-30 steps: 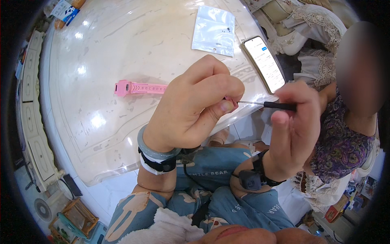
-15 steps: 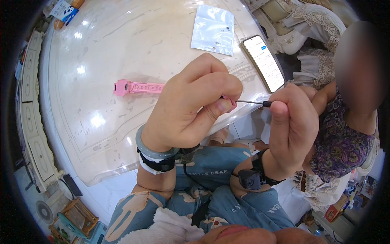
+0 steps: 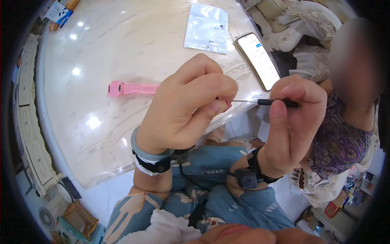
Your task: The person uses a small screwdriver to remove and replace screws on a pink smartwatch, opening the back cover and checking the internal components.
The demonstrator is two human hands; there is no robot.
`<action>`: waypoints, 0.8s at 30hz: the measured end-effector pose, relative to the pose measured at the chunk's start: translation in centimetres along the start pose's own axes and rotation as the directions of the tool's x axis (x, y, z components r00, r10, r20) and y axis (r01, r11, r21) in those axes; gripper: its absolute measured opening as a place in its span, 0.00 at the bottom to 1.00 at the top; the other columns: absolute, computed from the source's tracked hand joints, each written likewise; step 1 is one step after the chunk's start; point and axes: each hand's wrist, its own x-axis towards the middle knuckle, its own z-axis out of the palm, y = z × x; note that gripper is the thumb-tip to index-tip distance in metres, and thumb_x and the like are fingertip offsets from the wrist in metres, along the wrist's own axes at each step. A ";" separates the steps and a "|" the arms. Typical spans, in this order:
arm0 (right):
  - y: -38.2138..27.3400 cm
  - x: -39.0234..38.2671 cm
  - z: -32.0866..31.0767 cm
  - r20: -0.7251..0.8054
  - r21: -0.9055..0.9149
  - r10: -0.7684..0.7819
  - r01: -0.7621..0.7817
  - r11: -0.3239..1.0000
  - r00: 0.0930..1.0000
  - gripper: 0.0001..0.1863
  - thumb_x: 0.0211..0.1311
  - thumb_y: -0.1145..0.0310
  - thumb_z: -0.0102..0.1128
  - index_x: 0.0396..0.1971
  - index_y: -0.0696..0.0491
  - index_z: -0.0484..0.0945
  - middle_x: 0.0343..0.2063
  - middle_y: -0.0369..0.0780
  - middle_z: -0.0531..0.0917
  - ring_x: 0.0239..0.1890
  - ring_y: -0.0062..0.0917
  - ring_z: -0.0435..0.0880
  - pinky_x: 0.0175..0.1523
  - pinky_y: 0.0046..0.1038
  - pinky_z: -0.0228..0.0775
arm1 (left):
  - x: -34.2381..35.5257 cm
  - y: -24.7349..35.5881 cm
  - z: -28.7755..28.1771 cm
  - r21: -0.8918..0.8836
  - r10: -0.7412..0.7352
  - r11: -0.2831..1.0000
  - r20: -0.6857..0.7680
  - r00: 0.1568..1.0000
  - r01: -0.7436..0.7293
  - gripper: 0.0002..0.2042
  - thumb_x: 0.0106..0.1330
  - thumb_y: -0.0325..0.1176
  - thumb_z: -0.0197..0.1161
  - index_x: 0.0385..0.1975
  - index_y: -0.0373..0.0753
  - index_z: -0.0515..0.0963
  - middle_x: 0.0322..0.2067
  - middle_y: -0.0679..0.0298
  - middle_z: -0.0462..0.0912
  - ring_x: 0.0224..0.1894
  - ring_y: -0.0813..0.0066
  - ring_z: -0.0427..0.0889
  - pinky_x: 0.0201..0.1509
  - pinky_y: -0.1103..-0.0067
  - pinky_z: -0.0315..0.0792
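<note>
My left hand [image 3: 183, 105] is closed on a small pink piece [image 3: 227, 104], mostly hidden by the fingers, just above the table's near edge. A thin screwdriver [image 3: 265, 101] has its metal shaft reaching into that piece. Its black handle lies in the curled fingers of my right hand [image 3: 296, 118], with the thumb below it. Left of my hands, a pink watch strap [image 3: 134, 88] with a squarish case lies on the table, one end hidden behind my left hand.
A clear plastic pouch [image 3: 205, 28] and a lit phone [image 3: 257, 61] lie on the glossy table [image 3: 93, 53]. A package [image 3: 59, 12] is at the far left corner. A person [image 3: 343, 138] sits close on the right beside lace-covered chairs [image 3: 308, 28]. A drawer cabinet [image 3: 32, 130] stands left.
The fingers of my right hand have shifted around the screwdriver, and more of the black handle shows than half a second ago. The whole view has shifted slightly.
</note>
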 end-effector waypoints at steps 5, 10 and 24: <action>0.9 1.1 -0.3 0.060 0.217 -0.093 0.078 0.973 0.994 0.11 0.57 0.81 0.49 0.41 0.61 0.63 0.31 0.44 0.71 0.32 0.21 0.64 0.40 0.21 0.55 | 0.2 0.2 -0.1 0.094 0.108 0.990 0.019 0.994 -0.109 0.04 0.58 0.25 0.58 0.32 0.34 0.74 0.33 0.58 0.70 0.33 0.71 0.72 0.35 0.81 0.68; 0.8 0.4 -0.6 0.080 0.215 -0.166 0.146 0.966 0.983 0.11 0.57 0.83 0.48 0.40 0.60 0.63 0.31 0.44 0.71 0.33 0.21 0.65 0.41 0.20 0.56 | 0.0 0.5 -0.1 0.037 0.032 0.999 0.003 0.999 -0.033 0.04 0.58 0.26 0.59 0.32 0.35 0.74 0.32 0.58 0.71 0.34 0.71 0.72 0.35 0.80 0.67; 0.3 1.4 -3.0 0.361 -0.306 -0.156 0.275 0.911 0.919 0.08 0.65 0.73 0.56 0.35 0.64 0.73 0.28 0.38 0.73 0.27 0.17 0.67 0.35 0.17 0.58 | 0.0 0.6 0.2 0.094 0.093 0.991 0.017 0.996 -0.094 0.04 0.59 0.25 0.58 0.32 0.34 0.74 0.32 0.59 0.71 0.33 0.72 0.71 0.34 0.81 0.66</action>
